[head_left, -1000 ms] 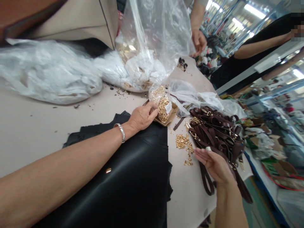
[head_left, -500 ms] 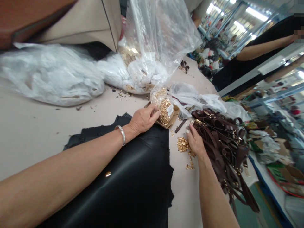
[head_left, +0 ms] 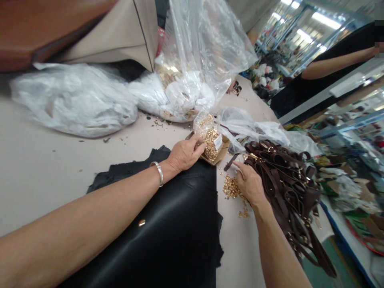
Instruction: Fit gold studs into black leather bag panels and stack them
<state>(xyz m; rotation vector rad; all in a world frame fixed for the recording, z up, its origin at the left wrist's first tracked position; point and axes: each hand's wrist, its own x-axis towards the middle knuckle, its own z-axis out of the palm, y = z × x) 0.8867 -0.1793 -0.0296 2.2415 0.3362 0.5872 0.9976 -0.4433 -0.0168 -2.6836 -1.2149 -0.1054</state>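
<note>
My left hand [head_left: 186,154], with a silver bangle at the wrist, is at the near left side of a clear bag of small gold pieces [head_left: 211,149]. Its thumb and fingers curl together there; what they grip is too hidden to tell. The bag rests in an open cardboard box [head_left: 222,153]. Right of the box, my right hand [head_left: 249,182] has its fingers apart at the edge of a loose pile of gold pieces [head_left: 230,187], nothing visible in it. Under my left forearm lies black sheet material [head_left: 174,232] with one round gold piece [head_left: 142,223] on it.
Dark brown straps with gold buckles [head_left: 280,180] heap right of my right hand. White-filled plastic bags [head_left: 81,100] and a tall clear bag [head_left: 207,44] stand behind. A beige and brown item [head_left: 117,32] overhangs the back left. A person's arm [head_left: 339,64] shows at upper right.
My right hand's fingers have drawn back slightly toward me, and the gold pile looks a little more spread. My left hand stays beside the bag. The whole view has shifted slightly.
</note>
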